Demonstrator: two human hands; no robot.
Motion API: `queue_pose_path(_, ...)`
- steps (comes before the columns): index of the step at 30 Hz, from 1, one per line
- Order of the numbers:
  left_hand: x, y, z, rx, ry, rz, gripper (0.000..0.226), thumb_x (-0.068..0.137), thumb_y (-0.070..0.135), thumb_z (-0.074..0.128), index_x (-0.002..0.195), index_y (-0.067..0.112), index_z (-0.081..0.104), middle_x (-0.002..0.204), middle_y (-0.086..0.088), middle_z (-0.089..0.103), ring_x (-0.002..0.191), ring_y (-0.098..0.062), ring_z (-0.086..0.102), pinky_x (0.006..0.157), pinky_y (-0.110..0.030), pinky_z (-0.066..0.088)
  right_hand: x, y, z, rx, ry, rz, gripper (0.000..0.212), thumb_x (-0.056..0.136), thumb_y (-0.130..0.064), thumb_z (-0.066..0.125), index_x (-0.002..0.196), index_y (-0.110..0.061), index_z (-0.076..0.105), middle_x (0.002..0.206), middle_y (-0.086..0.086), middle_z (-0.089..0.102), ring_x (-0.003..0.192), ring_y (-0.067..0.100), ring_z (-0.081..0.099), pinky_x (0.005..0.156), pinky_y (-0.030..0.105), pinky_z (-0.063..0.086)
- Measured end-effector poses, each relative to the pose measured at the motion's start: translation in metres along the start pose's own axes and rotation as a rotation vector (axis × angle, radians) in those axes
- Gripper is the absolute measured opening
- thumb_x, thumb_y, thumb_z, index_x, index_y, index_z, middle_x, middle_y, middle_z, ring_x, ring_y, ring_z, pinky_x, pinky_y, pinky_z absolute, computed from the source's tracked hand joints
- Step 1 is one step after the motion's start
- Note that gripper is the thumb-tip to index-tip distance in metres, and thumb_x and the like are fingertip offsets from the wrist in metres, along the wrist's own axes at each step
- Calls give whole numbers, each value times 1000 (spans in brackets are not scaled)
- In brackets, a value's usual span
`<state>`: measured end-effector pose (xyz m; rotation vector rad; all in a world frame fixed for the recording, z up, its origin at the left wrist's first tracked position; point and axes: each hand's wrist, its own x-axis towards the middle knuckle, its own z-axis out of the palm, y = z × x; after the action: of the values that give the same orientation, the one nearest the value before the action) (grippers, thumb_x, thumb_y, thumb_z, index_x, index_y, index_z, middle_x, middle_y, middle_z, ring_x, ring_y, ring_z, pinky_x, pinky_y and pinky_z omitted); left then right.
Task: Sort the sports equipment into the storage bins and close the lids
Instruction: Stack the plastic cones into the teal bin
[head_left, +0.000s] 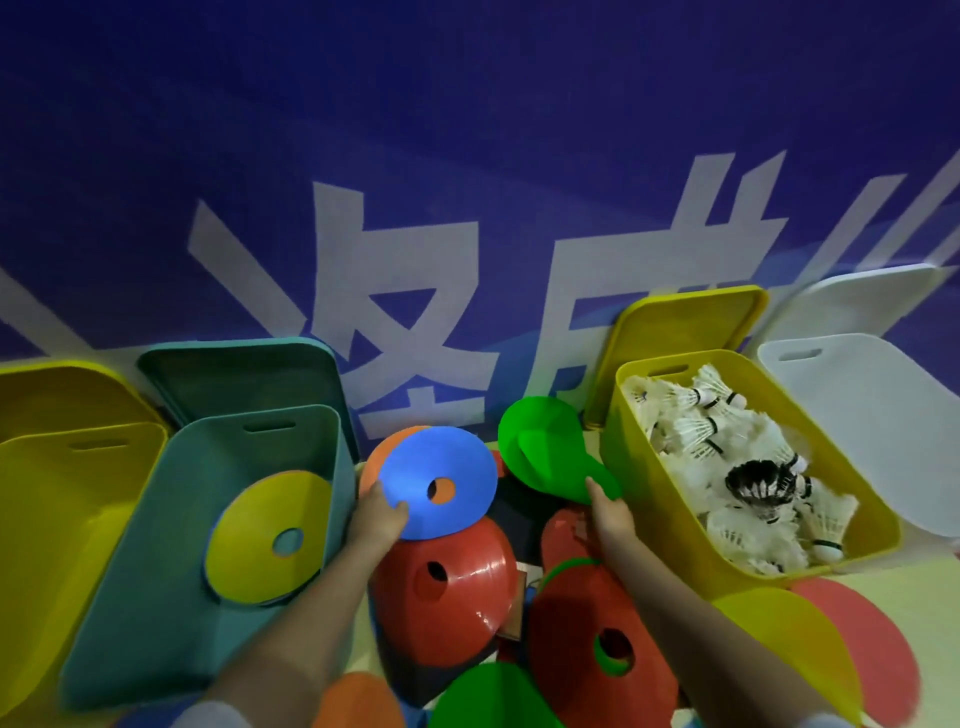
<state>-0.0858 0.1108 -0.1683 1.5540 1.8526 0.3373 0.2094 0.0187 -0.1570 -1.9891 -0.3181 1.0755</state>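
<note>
My left hand (376, 514) pinches the edge of a blue disc cone (457, 470) that has an orange one under it, just right of the teal bin (171, 530). A yellow disc cone (270, 538) lies inside that bin on top of others. My right hand (610, 514) grips the rim of a green disc cone (545, 447), lifted beside the yellow bin (660, 499) full of white shuttlecocks (727, 467). Red disc cones (457, 597) are heaped on the floor between my arms.
Another yellow bin (57, 499) stands open at the far left, a white bin (872, 415) at the far right. All four lids lean open against the blue banner wall. More cones, yellow, red, green and orange, lie along the bottom and right.
</note>
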Motion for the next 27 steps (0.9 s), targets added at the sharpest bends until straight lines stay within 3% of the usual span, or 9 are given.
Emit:
queue_pose_path(3, 11, -3, 10, 7, 4, -67, 62, 89, 22, 62, 140, -1, 36, 142, -21, 43, 127, -36, 45, 101, -41, 41, 27, 9, 8, 136, -47, 76, 30, 88, -22, 63, 101, 5, 62, 80, 17, 64, 66, 30, 63, 61, 37, 57)
queue_pose_path(6, 11, -4, 22, 101, 13, -97, 89, 80, 40, 72, 147, 5, 25, 149, -21, 33, 134, -36, 36, 106, -41, 34, 19, 3, 7, 28, -69, 39, 20, 87, -3, 58, 105, 4, 59, 83, 11, 63, 79, 28, 62, 74, 39, 49)
queue_pose_path(9, 4, -4, 38, 164, 32, -119, 101, 72, 45, 77, 150, 16, 20, 152, -18, 22, 136, -38, 27, 109, -42, 29, 17, 6, 4, -209, -106, -167, 47, 90, -8, 58, 134, -7, 42, 126, 11, 58, 119, 29, 53, 97, 35, 40)
queue_pose_path(12, -3, -4, 49, 76, 99, -179, 100, 72, 34, 81, 150, 18, 21, 152, -18, 20, 135, -41, 26, 109, -44, 29, 17, 10, -1, -271, -148, -332, 72, 88, -2, 56, 150, -9, 20, 146, 11, 40, 135, 28, 38, 109, 35, 30)
queue_pose_path(17, -13, 3, 46, -281, 384, -152, 71, 72, -4, 70, 137, 6, 44, 125, -26, 55, 111, -42, 56, 89, -46, 47, 18, 8, -8, -357, -150, -550, 80, 87, 4, 54, 152, -16, 13, 153, 9, 30, 140, 24, 30, 111, 26, 25)
queue_pose_path(19, -16, 10, 37, -398, 401, -183, 56, 74, 0, 64, 128, 7, 53, 117, -20, 63, 104, -40, 60, 84, -42, 47, 13, 4, -11, -369, -123, -643, 80, 88, 4, 53, 152, -18, 10, 154, 4, 28, 140, 21, 31, 106, 19, 23)
queue_pose_path(21, -13, 13, 30, -464, 294, -178, 54, 67, 9, 59, 122, 8, 57, 111, -13, 65, 101, -35, 61, 82, -40, 48, 6, -1, -15, -410, -88, -744, 79, 90, -1, 52, 153, -20, 8, 153, 2, 30, 130, 23, 44, 96, 21, 35)
queue_pose_path(23, -13, 16, 25, -477, 139, -148, 50, 72, 3, 56, 121, 9, 58, 105, -8, 64, 98, -32, 62, 78, -40, 51, 3, -5, -19, -498, -68, -811, 78, 93, -8, 51, 153, -23, 4, 151, 2, 36, 99, 25, 61, 73, 28, 47)
queue_pose_path(27, -15, 17, 20, -427, 101, -118, 44, 82, 2, 48, 123, 16, 56, 110, -8, 64, 94, -33, 61, 77, -43, 53, 2, -13, -28, -640, -49, -922, 74, 94, -15, 49, 153, -24, 6, 131, 9, 56, 61, 23, 57, 49, 30, 38)
